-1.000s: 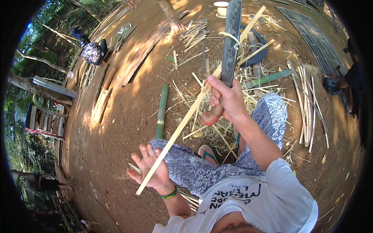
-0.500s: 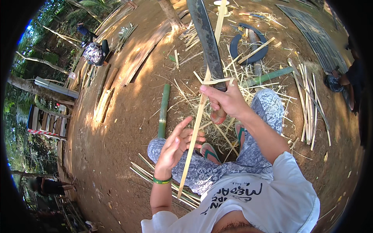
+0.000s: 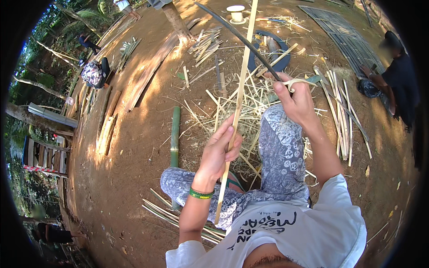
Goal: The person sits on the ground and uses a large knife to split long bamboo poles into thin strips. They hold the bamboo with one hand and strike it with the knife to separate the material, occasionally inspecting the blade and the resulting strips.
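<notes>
My left hand (image 3: 222, 149) is closed round a long, pale bamboo strip (image 3: 241, 82), which slants from beside my lap up past the top edge. In my right hand (image 3: 296, 100) is a machete; its dark blade (image 3: 237, 34) points up and to the left, edge-on, and looks to cross the strip above my left hand. My fingers hide the machete's handle. A thin, curled bamboo shaving (image 3: 300, 82) hangs at my right thumb and fingers. Beneath both hands lies a heap of shavings (image 3: 250, 120) on the ground between my knees.
A green bamboo length (image 3: 175, 134) lies left of the heap, and cut strips (image 3: 342, 116) lie right. Ahead are a black ring (image 3: 283, 48) and a white spool-shaped stool (image 3: 237, 15). Another person (image 3: 397, 85) crouches at the right near a slatted mat (image 3: 342, 33).
My left hand has gone from open to closed round the strip and moved up. The machete has come off the strip's side, turned edge-on, as my right hand moved right.
</notes>
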`<action>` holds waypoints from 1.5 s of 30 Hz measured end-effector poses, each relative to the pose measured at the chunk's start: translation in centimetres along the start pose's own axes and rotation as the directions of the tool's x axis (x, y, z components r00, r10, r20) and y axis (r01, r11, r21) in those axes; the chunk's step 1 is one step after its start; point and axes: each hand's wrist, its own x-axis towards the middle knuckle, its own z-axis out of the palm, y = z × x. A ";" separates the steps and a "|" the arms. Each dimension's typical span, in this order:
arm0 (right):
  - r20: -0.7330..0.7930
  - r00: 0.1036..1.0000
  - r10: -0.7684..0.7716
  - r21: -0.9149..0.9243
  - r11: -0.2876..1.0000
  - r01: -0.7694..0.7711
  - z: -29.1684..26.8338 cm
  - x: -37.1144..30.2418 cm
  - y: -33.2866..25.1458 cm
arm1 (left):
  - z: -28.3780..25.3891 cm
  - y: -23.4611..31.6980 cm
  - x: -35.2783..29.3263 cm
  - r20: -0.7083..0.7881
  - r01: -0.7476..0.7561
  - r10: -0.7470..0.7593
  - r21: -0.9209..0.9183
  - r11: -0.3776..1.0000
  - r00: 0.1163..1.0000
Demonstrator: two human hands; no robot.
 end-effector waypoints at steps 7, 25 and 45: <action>0.194 0.978 -0.076 -0.362 0.921 0.143 -1.2 -6.3 3.7 | 2.9 -3.0 2.3 0.123 0.096 -0.097 0.016 0.995 0.988; 0.128 0.960 -0.248 -0.383 0.881 0.278 2.6 -9.7 5.3 | 2.9 -6.3 0.4 0.020 0.065 -0.069 0.146 0.987 0.997; 0.213 0.932 -0.292 -0.460 0.812 0.359 1.6 -4.7 5.8 | 2.4 -2.0 -0.7 -0.032 -0.060 0.061 0.010 0.998 0.998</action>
